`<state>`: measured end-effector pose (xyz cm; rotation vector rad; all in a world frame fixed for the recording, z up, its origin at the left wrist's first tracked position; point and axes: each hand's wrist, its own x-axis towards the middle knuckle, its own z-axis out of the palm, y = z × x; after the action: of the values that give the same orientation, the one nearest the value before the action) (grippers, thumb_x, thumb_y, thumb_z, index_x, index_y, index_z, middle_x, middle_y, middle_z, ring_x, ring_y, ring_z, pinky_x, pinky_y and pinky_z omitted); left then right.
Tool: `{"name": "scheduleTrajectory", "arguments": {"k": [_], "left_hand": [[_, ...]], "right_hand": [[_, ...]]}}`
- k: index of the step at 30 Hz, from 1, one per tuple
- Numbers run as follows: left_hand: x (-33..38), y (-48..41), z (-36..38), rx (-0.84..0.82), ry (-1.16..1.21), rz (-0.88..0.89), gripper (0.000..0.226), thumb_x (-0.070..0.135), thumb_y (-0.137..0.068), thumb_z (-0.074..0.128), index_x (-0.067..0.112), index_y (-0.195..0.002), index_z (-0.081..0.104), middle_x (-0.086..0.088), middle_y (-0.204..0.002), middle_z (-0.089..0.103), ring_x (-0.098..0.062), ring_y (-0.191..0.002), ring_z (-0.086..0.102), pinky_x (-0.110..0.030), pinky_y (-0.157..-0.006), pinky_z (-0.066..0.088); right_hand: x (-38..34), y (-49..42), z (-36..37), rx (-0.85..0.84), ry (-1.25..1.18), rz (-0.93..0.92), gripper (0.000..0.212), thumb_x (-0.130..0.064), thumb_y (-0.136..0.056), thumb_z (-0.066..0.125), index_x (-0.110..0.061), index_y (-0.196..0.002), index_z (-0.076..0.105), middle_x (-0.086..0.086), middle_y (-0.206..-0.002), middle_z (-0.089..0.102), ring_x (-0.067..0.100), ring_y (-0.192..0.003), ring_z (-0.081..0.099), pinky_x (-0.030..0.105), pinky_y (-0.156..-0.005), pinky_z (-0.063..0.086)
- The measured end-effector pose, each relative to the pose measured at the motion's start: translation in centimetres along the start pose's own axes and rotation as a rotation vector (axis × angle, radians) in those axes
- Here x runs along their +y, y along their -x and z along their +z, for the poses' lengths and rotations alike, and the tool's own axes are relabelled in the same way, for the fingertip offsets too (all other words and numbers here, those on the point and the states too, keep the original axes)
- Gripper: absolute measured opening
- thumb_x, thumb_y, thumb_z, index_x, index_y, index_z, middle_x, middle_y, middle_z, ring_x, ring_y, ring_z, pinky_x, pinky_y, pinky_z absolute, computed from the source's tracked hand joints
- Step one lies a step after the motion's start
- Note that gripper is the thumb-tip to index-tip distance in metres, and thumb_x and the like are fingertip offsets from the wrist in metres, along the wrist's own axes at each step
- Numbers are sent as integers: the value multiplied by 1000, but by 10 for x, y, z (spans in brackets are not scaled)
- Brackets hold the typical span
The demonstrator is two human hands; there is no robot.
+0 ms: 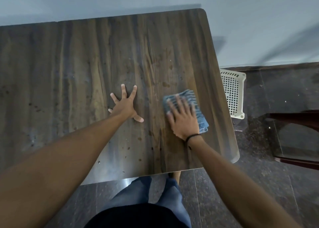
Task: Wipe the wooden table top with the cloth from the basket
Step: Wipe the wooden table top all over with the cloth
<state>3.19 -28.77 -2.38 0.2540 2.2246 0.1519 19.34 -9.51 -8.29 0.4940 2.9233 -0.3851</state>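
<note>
A dark wooden table top (82, 69) fills most of the head view, with small dark spots and smudges scattered on it. A blue striped cloth (191, 98) lies flat on the table near its right edge. My right hand (184, 119) presses flat on top of the cloth, fingers spread and slightly blurred. My left hand (126, 105) rests on the bare wood to the left of the cloth, fingers splayed wide, holding nothing. A white perforated plastic basket (233, 91) stands on the floor just beyond the table's right edge.
A pale wall runs behind the table. The floor is dark speckled tile (259, 176). A dark wooden chair (296, 138) stands at the far right. My legs in blue jeans (155, 193) are at the table's near edge.
</note>
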Motion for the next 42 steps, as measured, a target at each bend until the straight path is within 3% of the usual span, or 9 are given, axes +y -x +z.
{"name": "scheduleTrajectory", "arguments": {"k": [3, 7, 12, 17, 23, 27, 32, 37, 42], "left_hand": [[1, 1, -1, -4, 12, 3, 149, 37, -61, 96, 54, -149, -22, 12, -153, -48, -46, -145, -31, -82, -103, 17], [1, -1, -1, -8, 11, 3, 149, 37, -61, 96, 54, -149, -23, 11, -152, -49, -47, -144, -32, -82, -104, 17], [4, -4, -2, -32, -6, -7, 150, 38, -62, 95, 53, -148, -26, 9, -149, -53, -48, -143, -33, -82, -104, 17], [-1, -6, -1, -29, -10, -11, 150, 39, -62, 95, 54, -148, -27, 9, -147, -55, -48, -143, -34, -82, -105, 18], [-1, -8, -1, -34, -15, 7, 150, 41, -63, 94, 52, -148, -30, 8, -145, -57, -49, -142, -35, -82, -105, 19], [-1, -11, -1, -34, -18, -8, 150, 43, -63, 94, 51, -147, -31, 7, -144, -59, -50, -141, -35, -82, -104, 20], [-1, -12, 1, -32, -15, 8, 151, 43, -63, 94, 51, -147, -31, 7, -144, -58, -50, -141, -36, -83, -103, 20], [3, -19, -5, -69, -35, -1, 149, 47, -67, 91, 47, -147, -34, 4, -144, -59, -52, -140, -36, -82, -107, 15], [18, -59, -62, 34, -23, 54, 148, 53, -63, 91, 48, -150, -28, 7, -147, -55, -45, -142, -37, -83, -106, 8]], "right_hand": [[39, -18, -15, -54, 47, -261, 56, -57, -105, 20, -43, -159, 15, -9, -168, 7, 18, -156, 3, 47, -125, -1], [38, -54, -23, 109, -108, 469, 59, -54, -105, 18, -37, -161, 10, -1, -169, 0, 24, -156, -1, 53, -124, -3], [38, -42, -22, -126, 108, -413, 55, -60, -105, 14, -46, -158, 7, -9, -169, 1, 16, -155, -4, 48, -125, -2], [42, -89, -36, 65, -92, 432, 59, -56, -104, 15, -39, -160, 7, -2, -169, -2, 22, -156, -3, 53, -124, -3], [16, -69, -26, -110, 60, -257, 55, -58, -105, 16, -47, -158, 5, -13, -168, -4, 15, -156, -4, 46, -125, -5], [20, -120, -36, 86, -131, 467, 59, -56, -104, 15, -39, -160, 8, -2, -169, -3, 21, -156, -4, 53, -124, -4], [6, -113, -31, -91, 62, -197, 57, -58, -105, 16, -43, -159, 7, -9, -169, -1, 16, -155, -4, 44, -124, -7], [23, -166, -46, 76, -105, 401, 59, -55, -104, 17, -37, -161, 9, -1, -170, -1, 22, -156, -1, 53, -124, -2], [21, -156, -39, -66, 30, -185, 58, -59, -104, 18, -42, -159, 12, -9, -168, 2, 16, -156, 0, 47, -125, -1]]}}
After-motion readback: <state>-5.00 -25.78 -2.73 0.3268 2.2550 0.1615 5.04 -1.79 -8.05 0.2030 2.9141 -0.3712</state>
